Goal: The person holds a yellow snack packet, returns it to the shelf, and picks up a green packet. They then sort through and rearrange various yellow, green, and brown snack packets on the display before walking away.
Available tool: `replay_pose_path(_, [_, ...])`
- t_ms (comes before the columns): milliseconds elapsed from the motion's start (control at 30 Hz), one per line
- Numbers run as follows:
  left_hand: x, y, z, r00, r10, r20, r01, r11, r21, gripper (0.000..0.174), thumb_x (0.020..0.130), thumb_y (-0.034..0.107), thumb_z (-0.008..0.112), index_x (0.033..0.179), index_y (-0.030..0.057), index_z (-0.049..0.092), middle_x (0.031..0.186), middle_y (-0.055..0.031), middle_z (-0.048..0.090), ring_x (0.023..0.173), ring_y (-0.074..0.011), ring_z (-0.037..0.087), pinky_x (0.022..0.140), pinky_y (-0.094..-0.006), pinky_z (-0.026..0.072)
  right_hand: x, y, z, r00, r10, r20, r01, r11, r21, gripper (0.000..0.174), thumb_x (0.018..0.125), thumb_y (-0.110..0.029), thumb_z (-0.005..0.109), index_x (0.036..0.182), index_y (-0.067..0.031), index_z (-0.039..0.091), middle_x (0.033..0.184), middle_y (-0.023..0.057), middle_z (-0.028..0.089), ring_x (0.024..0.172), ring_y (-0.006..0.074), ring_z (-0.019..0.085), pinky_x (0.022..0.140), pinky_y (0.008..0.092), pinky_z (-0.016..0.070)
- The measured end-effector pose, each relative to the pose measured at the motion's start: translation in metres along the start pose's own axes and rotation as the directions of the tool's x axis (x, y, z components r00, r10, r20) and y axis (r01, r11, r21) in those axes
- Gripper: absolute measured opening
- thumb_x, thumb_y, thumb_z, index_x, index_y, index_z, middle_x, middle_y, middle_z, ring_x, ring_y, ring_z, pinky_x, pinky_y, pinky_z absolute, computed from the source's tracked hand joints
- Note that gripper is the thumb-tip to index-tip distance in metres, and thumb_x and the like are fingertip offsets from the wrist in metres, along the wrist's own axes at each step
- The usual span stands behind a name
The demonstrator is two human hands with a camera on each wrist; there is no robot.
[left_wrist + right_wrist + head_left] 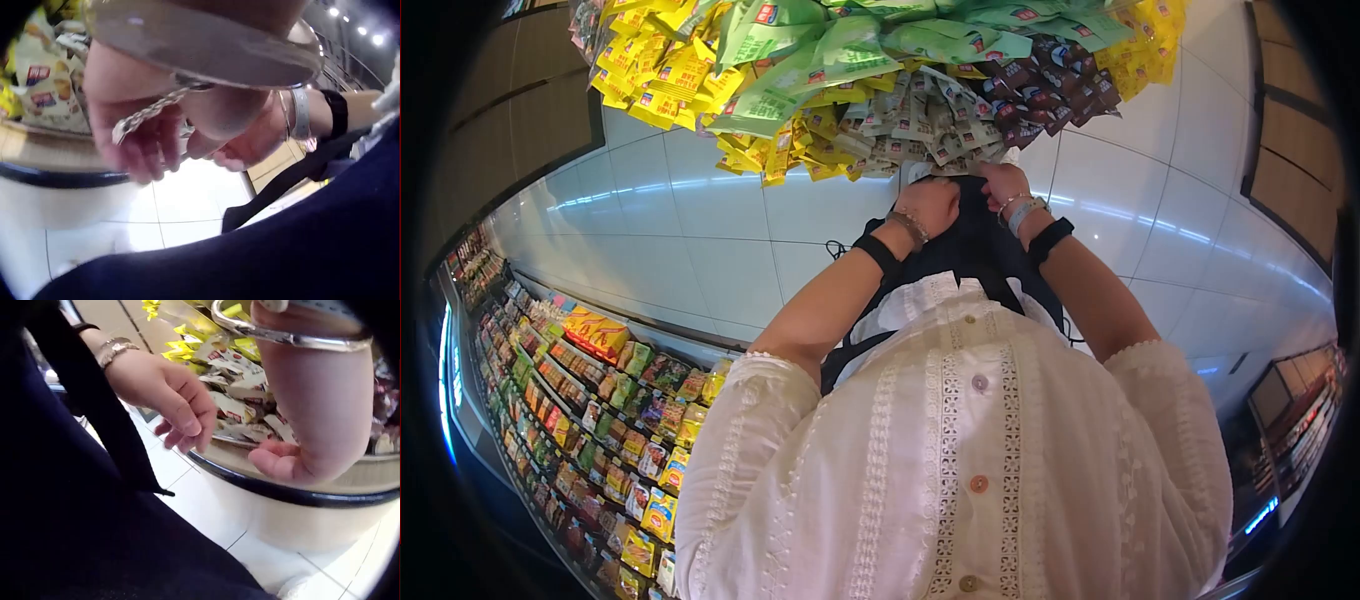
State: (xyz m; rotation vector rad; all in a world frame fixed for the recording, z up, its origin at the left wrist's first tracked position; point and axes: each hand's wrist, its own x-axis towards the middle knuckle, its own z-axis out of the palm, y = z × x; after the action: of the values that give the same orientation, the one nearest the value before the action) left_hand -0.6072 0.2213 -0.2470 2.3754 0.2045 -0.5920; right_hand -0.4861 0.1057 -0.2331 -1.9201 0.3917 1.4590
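Observation:
Both hands hang in front of a round display heaped with small snack packets. My left hand (933,205) has its fingers loosely curled, and nothing shows in it. Close beside it, my right hand (1005,187) hangs near the display's rim (262,487), its fingers bent and no object visible in them. Nearest to both hands are white-grey packets (925,120). Dark brown packets (1050,85) lie to the right of these. Yellow packets (670,80) spread on the left, and larger green packets (820,60) lie on top.
Pale floor tiles (710,190) surround the display. Shelves of boxed and bagged goods (620,430) run along the left. A wooden-panelled unit (1295,130) stands at the far right. A dark strap (94,419) hangs across the person's dark lower clothing (125,531).

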Motion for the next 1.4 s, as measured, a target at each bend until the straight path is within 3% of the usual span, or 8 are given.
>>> replay_pose_path(133, [0.009,0.005,0.019,0.680,-0.448,0.581,0.725,0.290,-0.625,0.035,0.081,0.027,0.054,0.111,0.0095,0.048,0.094,-0.0091,0.059,0.088,-0.0230,0.058,0.072,-0.0353,0.0469,0.029,0.024,0.009,0.963,0.080,-0.259,0.011,0.943,0.332,0.034,0.077,-0.026,0.056,0.100,-0.0009,0.052,0.087,0.0095,0.058,0.074,0.0177,0.056,0.063,0.0311,0.0476])
replay_pose_path(433, [0.045,-0.006,0.024,0.866,-0.367,0.339,0.204,-0.359,-0.911,0.033,0.081,0.016,0.055,0.110,0.0027,0.047,0.103,-0.0122,0.057,0.090,-0.0222,0.058,0.078,-0.0310,0.0466,0.079,0.040,-0.013,0.988,-0.107,0.115,0.009,0.770,0.637,0.027,0.078,-0.010,0.055,0.104,-0.0025,0.051,0.090,0.0107,0.061,0.078,0.0209,0.061,0.063,0.0317,0.0507])
replay_pose_path(667, [0.080,-0.063,0.088,0.870,-0.439,0.226,0.126,-0.245,-0.961,0.026,0.082,0.012,0.053,0.105,0.0011,0.050,0.095,-0.0124,0.060,0.082,-0.0208,0.061,0.069,-0.0279,0.0509,0.066,-0.003,0.018,0.998,0.027,-0.053,-0.007,0.941,0.337,0.029,0.081,-0.019,0.057,0.104,-0.0020,0.053,0.088,0.0103,0.062,0.071,0.0204,0.063,0.051,0.0275,0.0507])
replay_pose_path(733, [0.110,-0.167,0.225,0.909,-0.023,-0.416,-0.291,0.678,-0.675,0.025,0.082,0.014,0.053,0.103,0.0013,0.051,0.093,-0.0113,0.060,0.081,-0.0192,0.061,0.069,-0.0269,0.0512,0.083,0.002,0.022,0.999,-0.032,-0.044,0.048,0.901,0.432,0.035,0.081,-0.029,0.056,0.105,-0.0035,0.054,0.088,0.0100,0.062,0.068,0.0193,0.063,0.050,0.0279,0.0508])
replay_pose_path(867, [0.085,-0.061,0.072,0.804,-0.523,0.283,0.206,-0.201,-0.958,0.026,0.082,0.017,0.054,0.103,0.0019,0.051,0.091,-0.0100,0.060,0.081,-0.0178,0.060,0.067,-0.0243,0.0505,0.101,0.015,0.018,0.990,-0.128,-0.057,0.136,0.973,0.187,0.042,0.081,-0.040,0.055,0.104,-0.0051,0.055,0.088,0.0099,0.062,0.064,0.0190,0.063,0.050,0.0283,0.0508])
replay_pose_path(933, [0.094,-0.114,0.145,0.906,-0.075,-0.416,-0.255,0.687,-0.680,0.030,0.081,0.024,0.057,0.103,0.0039,0.052,0.090,-0.0094,0.060,0.079,-0.0167,0.060,0.064,-0.0260,0.0499,0.083,0.011,0.012,0.997,-0.081,-0.013,0.082,0.990,0.117,0.050,0.080,-0.048,0.052,0.103,-0.0035,0.056,0.085,0.0108,0.063,0.063,0.0197,0.062,0.050,0.0282,0.0506])
replay_pose_path(1033, [0.050,-0.030,0.006,0.785,-0.424,0.452,0.555,0.157,-0.817,0.029,0.076,0.024,0.054,0.097,0.0050,0.059,0.099,-0.0150,0.060,0.083,-0.0264,0.061,0.071,-0.0313,0.0490,0.050,0.007,0.002,0.985,0.108,0.133,-0.099,0.992,-0.074,0.055,0.078,-0.052,0.051,0.102,-0.0026,0.056,0.081,0.0109,0.063,0.065,0.0199,0.063,0.049,0.0284,0.0505])
replay_pose_path(1400, [-0.056,-0.096,0.006,0.820,-0.533,0.209,0.572,0.750,-0.333,0.037,0.077,0.026,0.054,0.108,0.0057,0.053,0.083,-0.0125,0.063,0.076,-0.0225,0.061,0.068,-0.0321,0.0478,-0.006,-0.071,-0.027,0.642,-0.767,-0.024,0.330,0.304,-0.894,0.019,0.073,-0.018,0.050,0.087,-0.0089,0.058,0.081,0.0164,0.061,0.079,0.0319,0.060,0.065,0.0426,0.0466])
